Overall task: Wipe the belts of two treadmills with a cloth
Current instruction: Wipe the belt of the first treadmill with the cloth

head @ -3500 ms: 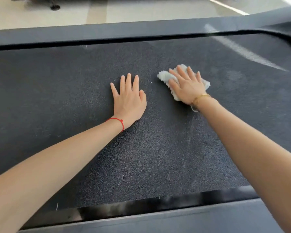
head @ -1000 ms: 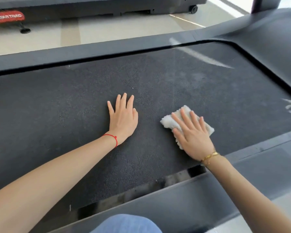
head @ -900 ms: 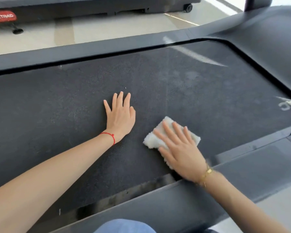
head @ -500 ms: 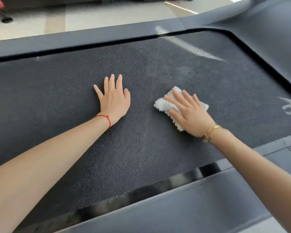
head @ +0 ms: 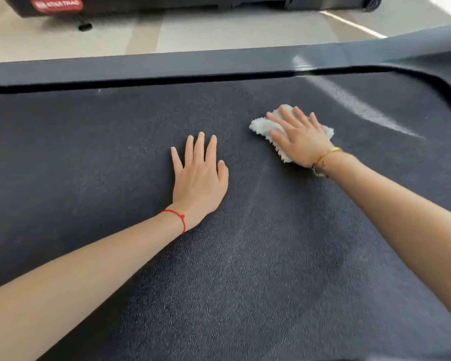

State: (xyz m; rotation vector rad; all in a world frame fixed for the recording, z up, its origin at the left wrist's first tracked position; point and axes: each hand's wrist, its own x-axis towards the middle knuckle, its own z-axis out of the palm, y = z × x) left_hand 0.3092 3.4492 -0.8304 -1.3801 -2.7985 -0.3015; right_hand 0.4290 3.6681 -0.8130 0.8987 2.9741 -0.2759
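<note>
The wide dark-grey textured treadmill belt point(head: 245, 269) fills nearly the whole view and serves as the landmark here; along its far edge runs the smooth grey side rail point(head: 167, 66), and beyond that rail, across a strip of pale floor, sits the dark base of a second machine with a red label point(head: 56, 4), most likely the other treadmill the task names. Near the middle of the belt the left hand point(head: 199, 178) lies flat, palm down, fingers extended and only slightly apart, holding nothing; it reads as a brace. To its right and a little nearer the far rail, the right hand point(head: 300, 138) lies open and flat with fingers spread on top of the fluffy white cloth point(head: 261, 127), pinning it against the belt rather than gripping it. A pale streak point(head: 354, 106) crosses the belt near its far right corner, just beyond the cloth; whether it is dust or reflected light I cannot tell. To wipe well, I judge the right palm should keep even downward pressure so the whole cloth stays in contact, travel in overlapping strokes that reach both belt edges, and the left hand should take the body's weight.
</note>
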